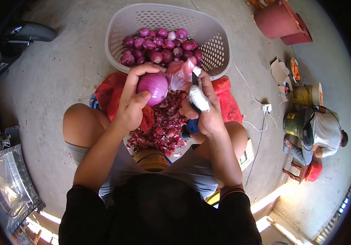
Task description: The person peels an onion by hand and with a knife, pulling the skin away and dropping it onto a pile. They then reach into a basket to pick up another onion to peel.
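My left hand (136, 96) is wrapped around a large, smooth purple-red onion (153, 88), thumb on its near side. To its right my right hand (206, 108) is closed on a slim black tool (195, 80), whose kind I cannot tell. White wrapping (199, 98) shows at the thumb, with more at a fingertip above. A pale pink, filmy piece of onion skin (179, 76) is between the hands, blurred. Below them lies a heap of dark red onion skins (163, 132) between my legs. Red mesh sacking (227, 104) lies around the heap.
A grey perforated basket (116, 30) with many purple onions (167, 55) stands just beyond my hands. At right, a white cable leads to a socket block (267, 108). Farther right, a person (326, 130) sits bent over near buckets (308, 94). A wheel (36, 31) is at upper left.
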